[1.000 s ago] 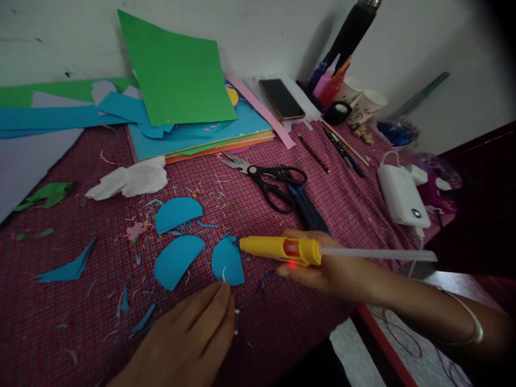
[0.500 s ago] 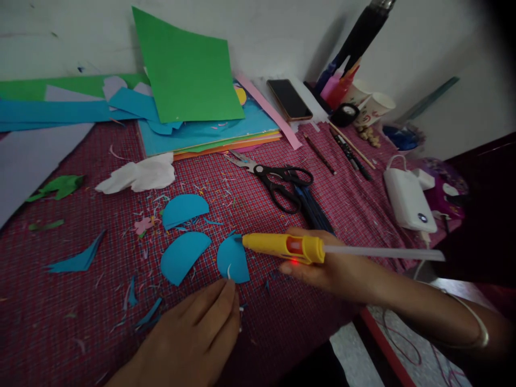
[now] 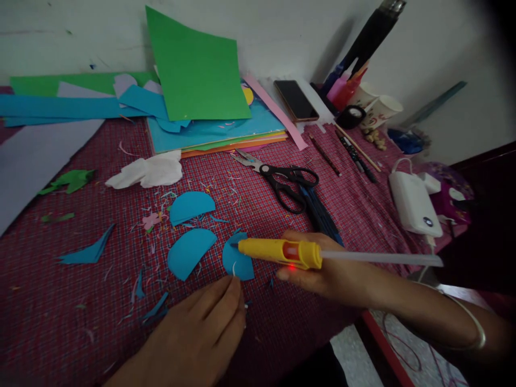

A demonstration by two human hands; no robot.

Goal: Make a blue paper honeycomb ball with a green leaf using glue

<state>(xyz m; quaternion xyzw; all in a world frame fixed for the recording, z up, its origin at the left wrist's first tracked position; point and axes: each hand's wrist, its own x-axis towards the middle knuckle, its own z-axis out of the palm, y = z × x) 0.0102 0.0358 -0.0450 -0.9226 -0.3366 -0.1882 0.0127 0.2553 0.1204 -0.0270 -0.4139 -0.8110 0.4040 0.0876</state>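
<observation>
A yellow hot glue gun point(image 3: 298, 253) with a clear glue stick and a glowing red light is gripped in my right hand point(image 3: 322, 269). Its dark nozzle is over the upper part of a small blue paper piece point(image 3: 243, 267). My left hand point(image 3: 209, 322) is closed at that piece's lower edge, its fingertips beside a thin white curl. Whether they pinch something is hidden. Two blue half-round papers, one upper point(image 3: 192, 207) and one lower point(image 3: 191, 252), lie to the left on the checked cloth.
Black-handled scissors point(image 3: 278, 174) lie behind the glue gun. Farther back are a green sheet point(image 3: 201, 75), stacked coloured paper, a phone point(image 3: 296, 100), pens and paper cups. A white power bank point(image 3: 414, 204) sits at right. Paper scraps are scattered around.
The camera view has shifted slightly, moving the tabletop items rightward in the picture. The glue gun's nozzle is a little farther left over the small blue piece.
</observation>
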